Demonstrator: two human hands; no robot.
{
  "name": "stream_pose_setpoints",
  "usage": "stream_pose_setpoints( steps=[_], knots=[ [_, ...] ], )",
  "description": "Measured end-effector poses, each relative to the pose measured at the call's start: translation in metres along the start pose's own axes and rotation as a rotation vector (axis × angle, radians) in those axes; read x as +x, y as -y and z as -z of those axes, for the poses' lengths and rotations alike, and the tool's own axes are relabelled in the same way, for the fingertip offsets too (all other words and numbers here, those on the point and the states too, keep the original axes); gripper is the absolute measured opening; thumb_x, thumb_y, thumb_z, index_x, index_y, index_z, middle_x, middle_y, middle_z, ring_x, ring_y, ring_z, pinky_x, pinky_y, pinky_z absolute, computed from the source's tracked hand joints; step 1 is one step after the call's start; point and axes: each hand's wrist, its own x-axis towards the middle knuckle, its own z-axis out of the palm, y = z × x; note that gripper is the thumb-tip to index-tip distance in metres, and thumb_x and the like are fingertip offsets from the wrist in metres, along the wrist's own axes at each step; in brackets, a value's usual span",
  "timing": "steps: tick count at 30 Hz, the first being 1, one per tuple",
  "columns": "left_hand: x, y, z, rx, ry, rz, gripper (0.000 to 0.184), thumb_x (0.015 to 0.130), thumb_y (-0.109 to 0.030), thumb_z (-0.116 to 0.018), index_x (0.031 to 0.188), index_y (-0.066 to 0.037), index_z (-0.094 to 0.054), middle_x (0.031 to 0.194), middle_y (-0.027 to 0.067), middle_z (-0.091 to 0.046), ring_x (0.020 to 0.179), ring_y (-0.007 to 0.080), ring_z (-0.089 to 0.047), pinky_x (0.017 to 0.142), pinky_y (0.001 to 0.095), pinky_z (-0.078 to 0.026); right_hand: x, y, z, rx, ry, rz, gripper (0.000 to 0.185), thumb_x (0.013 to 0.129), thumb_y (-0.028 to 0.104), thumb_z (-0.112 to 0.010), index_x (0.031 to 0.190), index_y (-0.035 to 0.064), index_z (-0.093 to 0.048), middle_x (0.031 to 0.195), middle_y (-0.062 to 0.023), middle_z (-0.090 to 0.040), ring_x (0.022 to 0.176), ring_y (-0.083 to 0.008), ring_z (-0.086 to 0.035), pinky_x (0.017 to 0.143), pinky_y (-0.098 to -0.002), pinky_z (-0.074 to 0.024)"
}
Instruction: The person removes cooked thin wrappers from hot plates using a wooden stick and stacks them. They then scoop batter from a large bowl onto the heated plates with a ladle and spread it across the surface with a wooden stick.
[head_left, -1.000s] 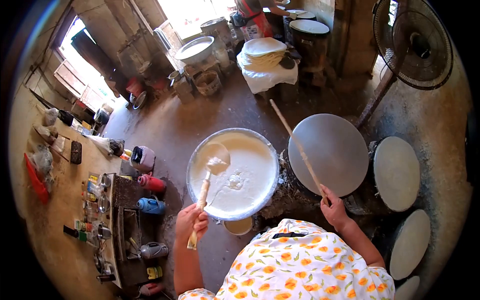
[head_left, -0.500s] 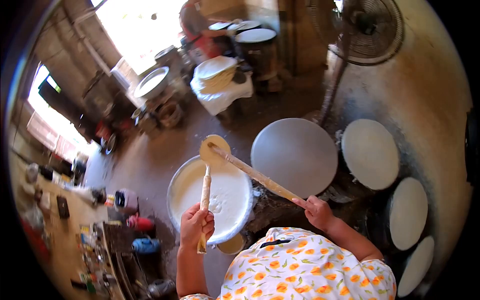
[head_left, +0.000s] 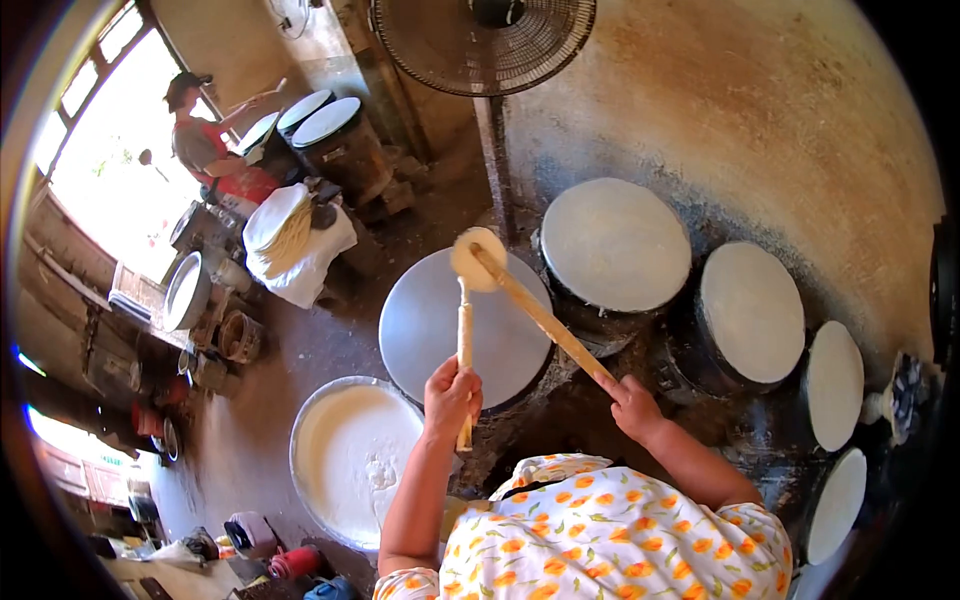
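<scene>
My left hand [head_left: 452,397] is closed round the pale, wrapped handle of a narrow-necked tool [head_left: 465,335]. My right hand [head_left: 632,408] grips the near end of a long flat wooden stick [head_left: 545,325], index finger along it. The stick's far end overlaps the middle of a pale round disc [head_left: 480,278], which the narrow neck also meets; I cannot tell which tool the disc belongs to. Both tools are above a large round grey surface [head_left: 425,330]. Left of it stands a wide basin [head_left: 297,470] of white, batter-like liquid [head_left: 345,450].
Several dark drums with round white tops [head_left: 615,245] line the wall at right. A fan [head_left: 490,40] stands at the back. Far left, a person [head_left: 205,150] works near more drums [head_left: 345,155]. A stack of pale round sheets [head_left: 280,225] rests on white cloth.
My view has turned to the right. Both hands, still gripping their tools, have brought the disc from the basin's far edge to above the grey round surface.
</scene>
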Motion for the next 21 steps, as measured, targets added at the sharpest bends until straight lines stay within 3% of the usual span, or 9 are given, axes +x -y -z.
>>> stream_pose_setpoints(
  steps=[4,6,7,10,12,16,18,20,21],
  knots=[
    [0.044,0.045,0.024,0.132,0.108,0.006,0.017,0.089,-0.008,-0.047,0.101,0.001,-0.054,0.063,0.0060,-0.052,0.043,0.0144,-0.051,0.038,0.0288,-0.044,-0.021,-0.009,-0.013,-0.084,0.061,-0.172,0.065,0.077,0.004,-0.054,0.135,0.0317,-0.043,0.089,-0.0145,-0.049,0.075,-0.0343,-0.056,0.068,-0.0436,-0.0488],
    [0.061,0.060,0.046,0.997,-0.092,-0.515,0.034,0.086,-0.009,-0.049,0.119,0.001,-0.052,0.068,0.0167,-0.059,0.054,0.0286,-0.060,0.051,0.0382,-0.050,-0.025,-0.006,-0.011,-0.115,0.093,-0.240,0.065,0.077,0.006,-0.054,0.135,0.0324,-0.043,0.090,-0.0150,-0.049,0.075,-0.0350,-0.057,0.068,-0.0440,-0.0491],
    [0.064,0.050,0.054,1.233,-0.050,-0.414,0.050,0.086,-0.014,-0.050,0.133,-0.004,-0.042,0.085,0.0239,-0.062,0.070,0.0398,-0.062,0.064,0.0447,-0.051,-0.025,0.004,-0.007,-0.118,0.120,-0.274,0.064,0.077,0.006,-0.055,0.135,0.0327,-0.043,0.091,-0.0151,-0.050,0.074,-0.0352,-0.058,0.068,-0.0442,-0.0495],
    [0.065,0.014,0.063,1.558,-0.052,-0.364,0.050,0.088,-0.020,-0.048,0.135,-0.006,-0.040,0.093,0.0212,-0.061,0.073,0.0393,-0.062,0.064,0.0452,-0.051,-0.027,0.017,-0.004,-0.107,0.122,-0.315,0.061,0.077,0.007,-0.055,0.132,0.0327,-0.046,0.091,-0.0148,-0.051,0.075,-0.0349,-0.058,0.067,-0.0443,-0.0495],
    [0.057,-0.021,0.056,1.715,-0.059,-0.228,0.052,0.090,-0.023,-0.047,0.138,-0.007,-0.036,0.097,0.0187,-0.059,0.075,0.0368,-0.062,0.066,0.0451,-0.051,-0.031,0.013,-0.011,0.072,-0.018,-0.256,0.060,0.077,0.004,-0.055,0.130,0.0299,-0.049,0.087,-0.0147,-0.053,0.075,-0.0347,-0.058,0.067,-0.0439,-0.0493],
    [0.050,-0.050,0.068,1.729,-0.178,-0.475,0.050,0.087,-0.018,-0.053,0.134,-0.006,-0.042,0.089,0.0157,-0.057,0.072,0.0338,-0.061,0.063,0.0434,-0.051,-0.037,0.023,-0.013,0.149,-0.107,-0.227,0.061,0.075,0.000,-0.054,0.129,0.0266,-0.051,0.083,-0.0147,-0.055,0.074,-0.0347,-0.057,0.066,-0.0428,-0.0487],
    [0.043,-0.063,0.068,1.547,-0.230,-0.572,0.051,0.083,-0.011,-0.057,0.131,-0.005,-0.044,0.089,0.0169,-0.057,0.073,0.0349,-0.060,0.063,0.0443,-0.049,-0.040,0.034,-0.010,0.160,-0.120,-0.230,0.062,0.073,-0.004,-0.054,0.128,0.0242,-0.053,0.083,-0.0150,-0.057,0.074,-0.0342,-0.057,0.066,-0.0417,-0.0484],
    [0.046,-0.060,0.075,1.337,-0.292,-0.821,0.050,0.083,-0.006,-0.057,0.131,-0.002,-0.044,0.079,0.0123,-0.057,0.061,0.0262,-0.060,0.055,0.0390,-0.049,-0.044,0.036,-0.015,0.172,-0.131,-0.230,0.060,0.072,-0.005,-0.054,0.127,0.0209,-0.054,0.082,-0.0151,-0.057,0.073,-0.0328,-0.057,0.064,-0.0392,-0.0480],
    [0.045,-0.059,0.076,1.333,-0.291,-0.820,0.050,0.083,-0.006,-0.057,0.131,-0.002,-0.044,0.079,0.0123,-0.057,0.061,0.0262,-0.060,0.055,0.0390,-0.049,-0.047,0.036,-0.018,0.185,-0.141,-0.228,0.059,0.072,-0.005,-0.054,0.126,0.0177,-0.055,0.081,-0.0152,-0.058,0.072,-0.0315,-0.058,0.062,-0.0366,-0.0476]
  ],
)
